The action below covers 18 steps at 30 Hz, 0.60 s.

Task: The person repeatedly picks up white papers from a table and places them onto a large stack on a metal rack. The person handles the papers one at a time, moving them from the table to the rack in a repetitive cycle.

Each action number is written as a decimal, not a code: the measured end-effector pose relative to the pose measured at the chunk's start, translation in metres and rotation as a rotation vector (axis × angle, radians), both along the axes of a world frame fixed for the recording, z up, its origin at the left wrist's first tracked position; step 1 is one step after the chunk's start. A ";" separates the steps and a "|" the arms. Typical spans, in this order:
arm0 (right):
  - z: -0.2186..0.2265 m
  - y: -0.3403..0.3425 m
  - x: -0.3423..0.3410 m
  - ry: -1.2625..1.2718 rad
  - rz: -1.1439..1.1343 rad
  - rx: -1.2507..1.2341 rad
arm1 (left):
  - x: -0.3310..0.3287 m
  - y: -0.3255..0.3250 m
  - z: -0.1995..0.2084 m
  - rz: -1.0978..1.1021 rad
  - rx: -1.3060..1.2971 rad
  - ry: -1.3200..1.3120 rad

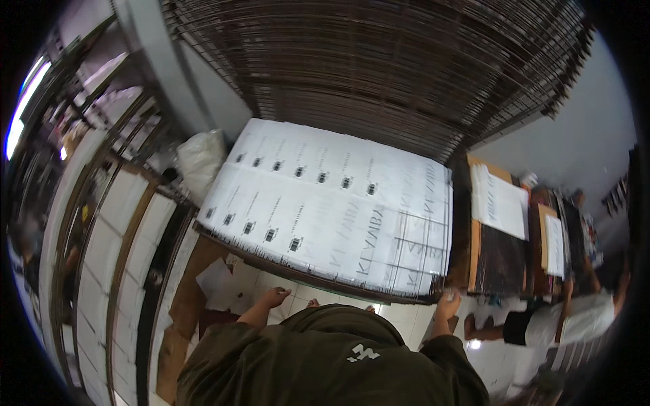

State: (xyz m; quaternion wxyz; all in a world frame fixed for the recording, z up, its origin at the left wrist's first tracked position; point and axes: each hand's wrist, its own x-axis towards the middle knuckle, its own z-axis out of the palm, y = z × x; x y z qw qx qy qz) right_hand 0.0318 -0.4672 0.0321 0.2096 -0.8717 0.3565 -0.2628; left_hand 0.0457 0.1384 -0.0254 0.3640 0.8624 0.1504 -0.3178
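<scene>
Several white printed sheets (325,203) lie flat, side by side, on the lower tier of a dark wire drying rack (386,74), whose other trays stand tilted up behind. Thin wire bars cross the sheets' right part. At the tier's near right corner, my right hand (448,304) has its fingers curled against the frame edge. My left hand (276,296) hangs below the near edge, apart from the rack. Its fingers are curled in, and nothing shows in them.
Tall shelving with white panels (112,223) runs along the left. A white plastic bag (202,159) sits beside the rack's left end. Rightward stands a dark table with a folded white sheet (501,201). Another person (569,321) works at the far right. Loose paper (215,281) lies below left.
</scene>
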 end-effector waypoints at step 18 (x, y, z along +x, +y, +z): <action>0.025 -0.048 0.049 -0.093 0.440 -0.102 | -0.069 -0.108 -0.031 -0.115 0.097 0.018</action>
